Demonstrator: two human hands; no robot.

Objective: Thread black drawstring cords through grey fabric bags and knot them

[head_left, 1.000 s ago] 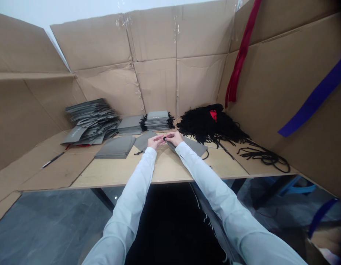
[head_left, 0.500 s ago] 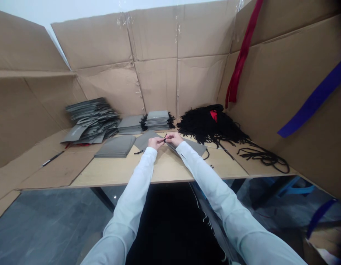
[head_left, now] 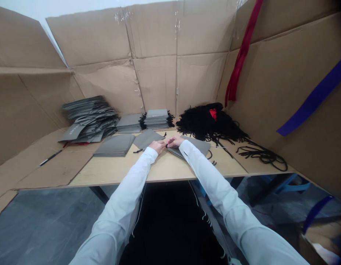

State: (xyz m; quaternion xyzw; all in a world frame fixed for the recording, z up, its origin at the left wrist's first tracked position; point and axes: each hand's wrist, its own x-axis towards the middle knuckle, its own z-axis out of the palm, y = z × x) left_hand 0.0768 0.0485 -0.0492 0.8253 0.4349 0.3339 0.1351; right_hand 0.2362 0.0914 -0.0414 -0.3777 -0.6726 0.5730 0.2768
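So there's a person at a worktop (head_left: 159,169) walled in by big cardboard sheets (head_left: 156,33), with white sleeves (head_left: 118,217) reaching in from the bottom of the view. The left hand (head_left: 158,147) and right hand (head_left: 174,141) are almost touching near the middle of the worktop. The right hand's grip looks pinched shut on a short black cord end (head_left: 167,146), which is pretty tiny from here but pokes out at the fingertips. The left hand's grip is curled in right beside it, and honestly I can't tell whether it has hold of the cord too.

A grey paper bag (head_left: 194,146) lies flat just under the right hand, and another grey paper bag (head_left: 147,138) sits just past the left hand. Left of those is a flat stack of bags (head_left: 115,144), with a messier pile of bags (head_left: 89,118) further left. At the back there's a neat stack of bags (head_left: 156,118) with cord ends sticking out. Back right is a big heap of black cords (head_left: 206,123), with a loose coil of cord (head_left: 263,154) beside it. A pen (head_left: 50,157) lies off to the far left.
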